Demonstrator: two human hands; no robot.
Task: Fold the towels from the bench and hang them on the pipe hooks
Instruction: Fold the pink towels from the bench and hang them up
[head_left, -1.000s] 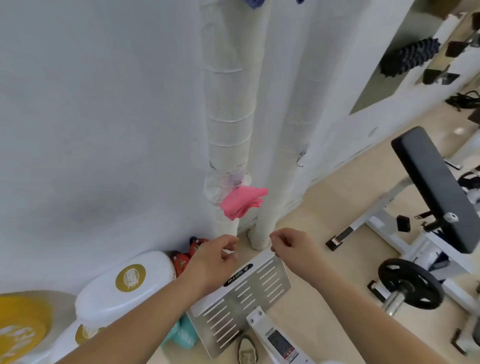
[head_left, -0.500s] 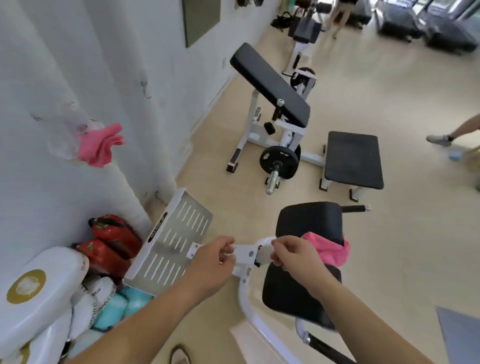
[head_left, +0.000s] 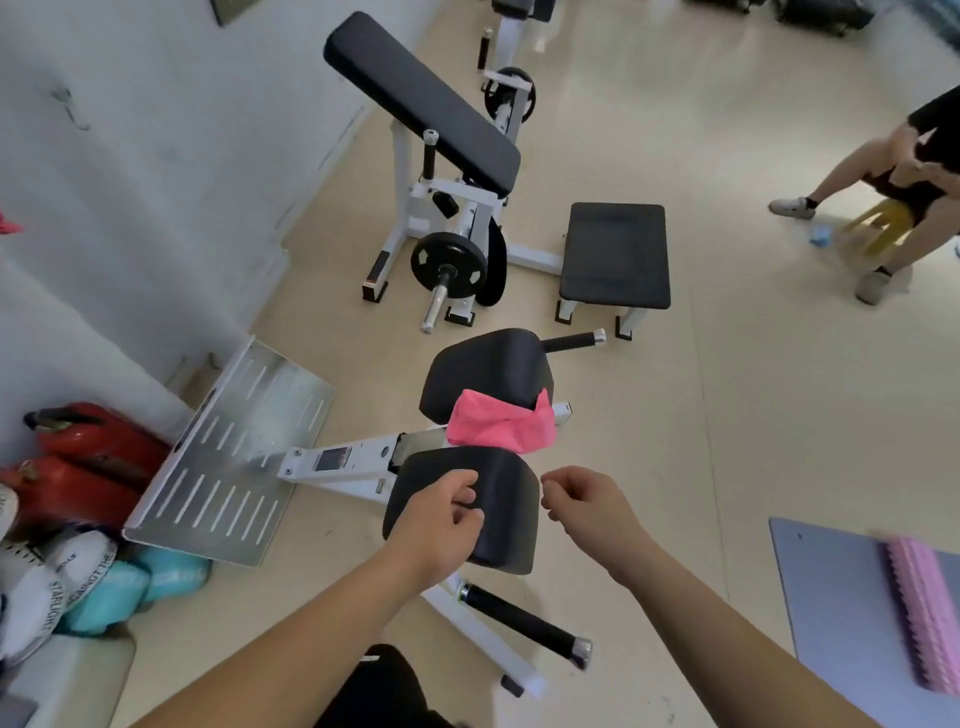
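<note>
Pale gym flooring spreads out under a white-framed padded desk (head_left: 353, 460), seen from above through the head camera I am watching. A crumpled pink towel (head_left: 501, 428) lies on the desk, tucked into the gap between its two black pads. The far pad (head_left: 483, 369) rises just beyond the towel and the near pad (head_left: 506, 525) sits just on my side of it. I judge that it lies bunched there because it is not yet folded, which makes it the piece to take up. Both hands hover on the near side of the towel, apart from it, and neither holds anything. The left hand (head_left: 441, 525) is below and slightly left of the towel, loosely curled over the near pad; I cannot tell whether it rests on the pad or floats above it. The right hand (head_left: 587, 506) is below and right of the towel, also loosely curled and empty. They sit about level, one to each side, which reads to me as a two-handed reach toward the towel. Left of the towel, a slotted metal plate (head_left: 228, 457) stands at the end of the desk's frame. Far to the right of the towel, a person (head_left: 904, 176) sits. I see no pipe hooks clearly in this view.
</note>
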